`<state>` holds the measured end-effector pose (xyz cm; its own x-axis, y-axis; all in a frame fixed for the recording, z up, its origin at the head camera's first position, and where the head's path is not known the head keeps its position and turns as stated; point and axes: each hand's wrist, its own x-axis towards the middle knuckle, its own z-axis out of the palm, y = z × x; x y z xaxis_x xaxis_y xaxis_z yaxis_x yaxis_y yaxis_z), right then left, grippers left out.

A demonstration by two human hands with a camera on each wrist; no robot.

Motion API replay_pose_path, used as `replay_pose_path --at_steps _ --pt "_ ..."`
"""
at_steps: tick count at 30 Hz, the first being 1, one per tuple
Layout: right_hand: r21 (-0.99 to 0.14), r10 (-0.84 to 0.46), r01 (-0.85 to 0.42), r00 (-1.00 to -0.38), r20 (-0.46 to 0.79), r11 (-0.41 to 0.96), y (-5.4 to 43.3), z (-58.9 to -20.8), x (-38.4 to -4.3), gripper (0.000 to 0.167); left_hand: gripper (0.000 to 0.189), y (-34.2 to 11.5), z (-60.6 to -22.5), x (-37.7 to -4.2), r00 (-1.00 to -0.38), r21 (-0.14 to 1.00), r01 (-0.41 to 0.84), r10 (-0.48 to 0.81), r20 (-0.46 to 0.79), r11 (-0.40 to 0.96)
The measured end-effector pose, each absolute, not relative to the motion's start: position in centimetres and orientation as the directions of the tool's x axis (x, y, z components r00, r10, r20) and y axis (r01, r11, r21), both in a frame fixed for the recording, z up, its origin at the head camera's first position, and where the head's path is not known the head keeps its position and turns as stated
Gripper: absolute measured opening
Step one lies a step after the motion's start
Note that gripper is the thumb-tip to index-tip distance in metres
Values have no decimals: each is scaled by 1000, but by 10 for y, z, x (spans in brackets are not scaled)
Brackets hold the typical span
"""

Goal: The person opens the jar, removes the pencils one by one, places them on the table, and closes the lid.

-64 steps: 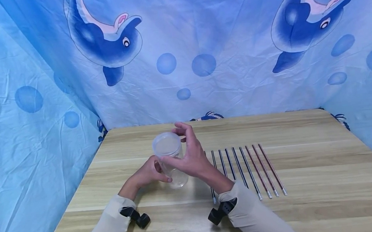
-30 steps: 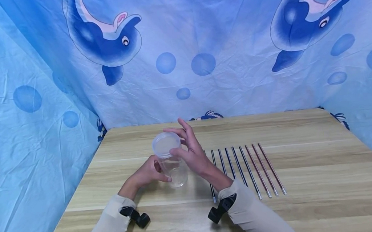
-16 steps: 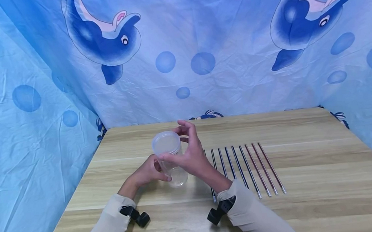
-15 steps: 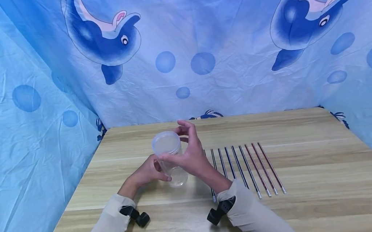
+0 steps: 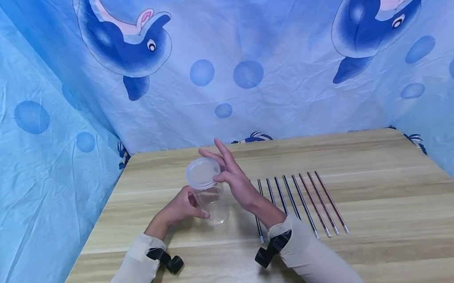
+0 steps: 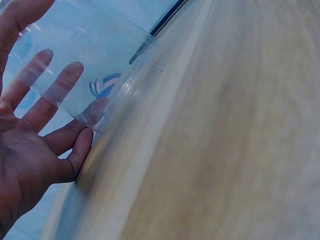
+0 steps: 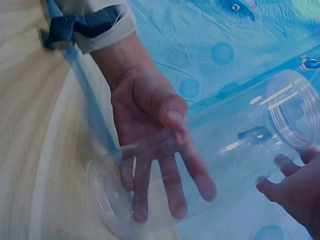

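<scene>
A clear plastic jar (image 5: 218, 211) with a translucent screw lid (image 5: 203, 173) stands on the table, tipped slightly in the head view. My left hand (image 5: 179, 207) holds its side low down, thumb in front and fingers spread round the back, as the left wrist view shows through the clear wall (image 6: 107, 65). My right hand (image 5: 238, 185) is beside the lid, its fingers extended and spread, with the thumb tip at the lid's near edge. In the right wrist view, right fingertips (image 7: 282, 162) lie close to the lid (image 7: 295, 110). Nothing shows inside the jar.
Several pencils lie in a row on the wooden table (image 5: 395, 199), dark ones (image 5: 305, 206) to the left and red ones (image 5: 323, 205) to the right. My right forearm passes over some of them. A blue dolphin-print curtain (image 5: 288, 101) hangs behind the table.
My right hand first curled round the lid, loosened, curled round it again, and has now spread its fingers off it. My left hand and the jar have stayed in place.
</scene>
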<state>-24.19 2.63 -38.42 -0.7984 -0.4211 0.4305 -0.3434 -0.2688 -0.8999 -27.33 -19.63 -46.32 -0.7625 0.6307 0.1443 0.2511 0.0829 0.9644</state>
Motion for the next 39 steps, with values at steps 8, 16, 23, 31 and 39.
replay_pose_path --at_steps 8,16,23,31,39 --pt "-854 -405 -471 -751 520 -223 28 -389 -247 78 81 -200 -463 -275 -761 964 257 630 156 72" --pt "-797 -358 -597 -727 586 -94 26 -393 -246 79 78 -203 -466 -274 -780 962 258 607 151 91" --pt "-738 -330 -674 -698 635 6 26 -397 -244 87 84 -201 -467 -274 -783 964 248 607 138 101" --pt "-692 -331 -717 -675 660 82 29 -398 -242 93 84 -199 -468 -273 -787 958 255 604 126 134" --pt "-689 -390 -717 -666 636 103 35 -395 -242 82 88 -197 -464 -273 -792 953 257 601 112 162"
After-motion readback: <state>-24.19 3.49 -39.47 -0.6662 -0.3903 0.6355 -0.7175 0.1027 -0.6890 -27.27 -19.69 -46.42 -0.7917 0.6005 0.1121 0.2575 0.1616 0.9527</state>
